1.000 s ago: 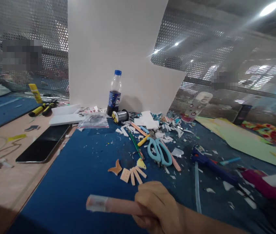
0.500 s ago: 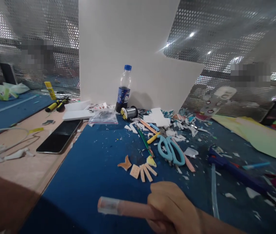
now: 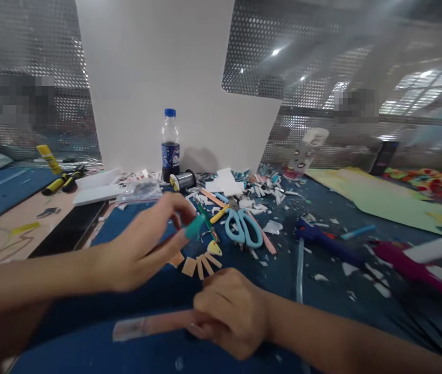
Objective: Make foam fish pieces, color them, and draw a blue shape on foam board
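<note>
My right hand (image 3: 232,311) is closed around a pinkish stick (image 3: 166,322) that points left, low over the blue mat (image 3: 88,348). Its far end looks wrapped in something clear. My left hand (image 3: 139,244) is above the mat, thumb and index finger apart, with a teal covering on the thumb tip. Just beyond it lies a thin green stick (image 3: 205,215). Between the hands are a yellow rounded piece (image 3: 215,249), several small tan strips (image 3: 205,265) and an orange-brown piece (image 3: 177,258), partly behind my left hand.
Light-blue scissors (image 3: 252,228) lie ahead, by white scraps (image 3: 224,183). Behind stand a cola bottle (image 3: 170,156) and a wire spool (image 3: 184,180). At right are a dark-blue glue gun (image 3: 330,244), a magenta tool (image 3: 412,270) and coloured sheets (image 3: 377,200). A phone (image 3: 68,228) lies left.
My left hand has come in from the left, over the mat toward the green stick. My right hand still grips the pink stick. The whole view has shifted, with things now further left.
</note>
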`<state>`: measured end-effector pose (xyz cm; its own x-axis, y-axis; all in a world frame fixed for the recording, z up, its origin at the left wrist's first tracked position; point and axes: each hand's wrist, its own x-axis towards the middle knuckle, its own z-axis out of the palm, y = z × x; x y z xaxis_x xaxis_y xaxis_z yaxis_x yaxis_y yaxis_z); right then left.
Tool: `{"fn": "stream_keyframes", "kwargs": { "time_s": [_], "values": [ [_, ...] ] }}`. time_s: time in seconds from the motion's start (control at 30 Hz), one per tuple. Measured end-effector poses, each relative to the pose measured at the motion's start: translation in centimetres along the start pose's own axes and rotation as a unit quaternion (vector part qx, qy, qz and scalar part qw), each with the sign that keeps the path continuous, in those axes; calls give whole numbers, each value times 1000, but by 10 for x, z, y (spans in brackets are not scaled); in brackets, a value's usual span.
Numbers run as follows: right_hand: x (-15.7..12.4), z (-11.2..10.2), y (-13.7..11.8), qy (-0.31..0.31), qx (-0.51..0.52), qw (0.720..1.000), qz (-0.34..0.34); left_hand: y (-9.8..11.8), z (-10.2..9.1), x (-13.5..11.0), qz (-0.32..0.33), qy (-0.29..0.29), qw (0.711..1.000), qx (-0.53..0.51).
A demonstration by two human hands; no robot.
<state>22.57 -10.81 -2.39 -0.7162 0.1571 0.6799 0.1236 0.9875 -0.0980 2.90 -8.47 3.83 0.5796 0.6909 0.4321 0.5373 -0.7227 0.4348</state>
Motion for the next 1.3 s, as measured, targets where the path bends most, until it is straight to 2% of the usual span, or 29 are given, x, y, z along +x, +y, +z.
{"fn": "stream_keyframes", "kwargs": {
  "time_s": [0.07,0.17,0.27,0.43,0.6,0.77,0.93,1.03,1.1,1.17,1.3],
  "values": [
    [-2,1,1,-1,-15,1000,-10,-11,17,20,-25,-64,998,6],
    [-5,3,2,-17,-35,999,-6,-30,43,42,-105,-148,983,-5],
    [-8,6,3,-31,-56,998,-9,-36,58,48,-148,-188,970,-52],
    [-11,10,6,-15,-72,997,-24,-28,59,52,-209,-233,936,-161],
    [-11,12,5,-35,-70,997,-16,-28,50,61,-225,-289,896,-252],
    [-12,16,2,-7,-50,998,-48,-17,23,68,-220,-278,891,-283],
    [-10,21,-3,-67,-39,995,-67,12,-17,86,-159,-188,924,-293],
    [-8,22,-5,-105,-40,992,-60,31,-30,108,-122,-122,946,-275],
    [-6,23,-6,-122,-33,991,-50,42,-31,129,-125,-82,953,-265],
    [-6,22,-5,-139,-28,989,-36,49,-25,154,-98,-60,959,-259],
    [-5,18,-3,-178,-40,983,-12,46,5,213,-61,-30,976,-208]
  ]
}}
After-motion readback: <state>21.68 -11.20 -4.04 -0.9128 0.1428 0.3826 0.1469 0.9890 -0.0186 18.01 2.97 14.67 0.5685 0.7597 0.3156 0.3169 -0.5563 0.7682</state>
